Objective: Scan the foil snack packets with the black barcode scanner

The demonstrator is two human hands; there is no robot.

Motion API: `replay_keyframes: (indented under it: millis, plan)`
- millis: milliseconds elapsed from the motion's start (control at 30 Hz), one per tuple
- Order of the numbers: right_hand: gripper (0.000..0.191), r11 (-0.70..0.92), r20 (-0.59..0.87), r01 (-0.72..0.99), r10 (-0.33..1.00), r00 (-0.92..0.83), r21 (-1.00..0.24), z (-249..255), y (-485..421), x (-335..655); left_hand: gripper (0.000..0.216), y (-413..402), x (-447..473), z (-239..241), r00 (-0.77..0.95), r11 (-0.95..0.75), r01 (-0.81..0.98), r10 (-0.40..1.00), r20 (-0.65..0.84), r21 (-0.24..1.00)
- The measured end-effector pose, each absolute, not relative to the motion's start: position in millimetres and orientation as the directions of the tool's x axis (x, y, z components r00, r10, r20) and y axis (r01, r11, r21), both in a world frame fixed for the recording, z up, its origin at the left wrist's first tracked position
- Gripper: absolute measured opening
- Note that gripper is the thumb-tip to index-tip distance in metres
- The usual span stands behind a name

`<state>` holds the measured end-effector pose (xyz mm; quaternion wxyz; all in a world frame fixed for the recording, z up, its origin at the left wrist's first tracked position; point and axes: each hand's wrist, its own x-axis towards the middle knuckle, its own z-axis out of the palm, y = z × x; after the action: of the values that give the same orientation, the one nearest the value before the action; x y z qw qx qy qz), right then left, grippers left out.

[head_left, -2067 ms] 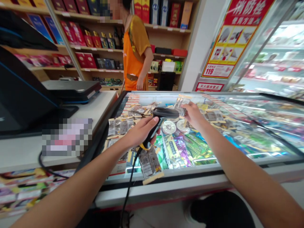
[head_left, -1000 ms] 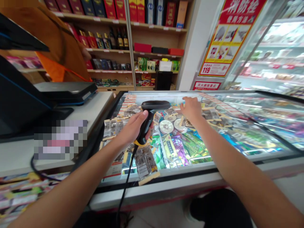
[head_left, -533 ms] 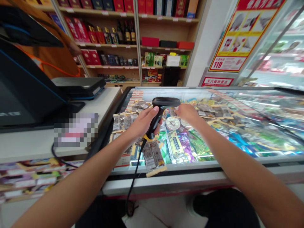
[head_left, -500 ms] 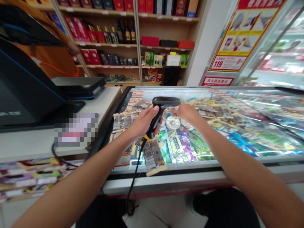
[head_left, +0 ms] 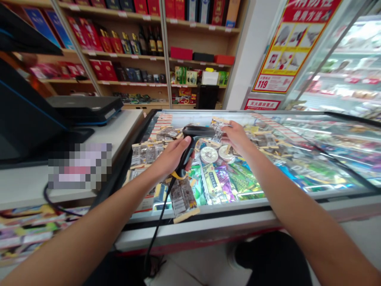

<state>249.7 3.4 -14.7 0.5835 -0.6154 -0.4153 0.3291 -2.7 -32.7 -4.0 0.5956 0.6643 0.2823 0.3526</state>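
My left hand (head_left: 172, 155) is wrapped round the handle of a black barcode scanner (head_left: 195, 137) with a yellow collar and a black cable (head_left: 157, 228) hanging down. The scanner head points over the glass lid of a chest freezer (head_left: 226, 228). My right hand (head_left: 236, 137) is just right of the scanner head, its fingers pinched on a small clear snack packet (head_left: 218, 126) lifted off the lid. Many similar packets (head_left: 181, 198) lie spread on the glass, beside two round tins (head_left: 208, 155).
A white counter (head_left: 119, 135) at the left carries a black till screen (head_left: 26, 115) and a flat black device (head_left: 85, 108). Shelves of boxes and bottles (head_left: 133, 43) line the back wall. A red poster (head_left: 293, 43) and a glass fridge door (head_left: 345, 67) stand at the right.
The person in the orange apron walked off to the left and out of view. My right hand laid a packet down, moved over the lid and now holds a packet up by the scanner head.
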Motion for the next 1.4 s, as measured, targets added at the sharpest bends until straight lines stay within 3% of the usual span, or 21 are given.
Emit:
replay_keyframes:
  millis: [167,467,600,700,800,833,933,1033,1167,1300,1400]
  plan:
    - [0.022,0.09,0.099,0.041,0.888,0.448,-0.995,-11,2,249,0.053,-30,-2,-9,0.614,-0.161,0.026,0.782,0.111,0.987]
    - [0.022,0.093,0.128,0.099,0.889,0.44,-0.991,-16,4,250,0.051,-36,-2,-6,0.642,-0.159,0.087,0.764,0.066,0.983]
    - [0.021,0.155,0.244,0.218,0.844,0.478,-0.964,-10,9,271,0.052,-34,-2,-8,0.619,-0.146,0.082,0.783,0.064,0.986]
    - [0.025,0.204,0.463,0.477,0.714,0.525,-0.855,-1,8,312,0.053,-32,-3,-9,0.602,-0.143,0.067,0.795,0.074,0.987]
    - [0.025,0.091,0.558,0.659,0.625,0.546,-0.747,4,-2,361,0.052,-31,-3,-8,0.606,-0.147,0.057,0.791,0.083,0.987]
    - [0.018,-0.062,0.549,0.748,0.639,0.539,-0.661,4,-6,374,0.052,-31,-3,-7,0.607,-0.145,0.057,0.79,0.081,0.988]
    - [0.007,-0.335,0.434,0.784,0.687,0.583,-0.523,0,-15,400,0.052,-30,-3,-5,0.598,-0.136,0.049,0.797,0.08,0.99]
    - [0.009,-0.428,0.412,0.806,0.702,0.581,-0.409,-4,-17,395,0.053,-28,-4,-5,0.576,-0.146,0.042,0.812,0.095,0.988]
    - [0.035,-0.146,0.612,0.954,0.739,0.281,-0.262,-13,-7,341,0.051,-25,-5,-3,0.531,-0.145,0.02,0.84,0.112,0.989]
    - [0.043,0.274,0.55,0.913,0.833,-0.068,-0.302,-40,8,262,0.05,-25,-6,-2,0.515,-0.134,0.009,0.85,0.11,0.991]
    - [0.052,0.2,0.412,0.892,0.911,-0.018,-0.404,-60,19,222,0.051,-26,-6,0,0.503,-0.131,0.014,0.858,0.107,0.991]
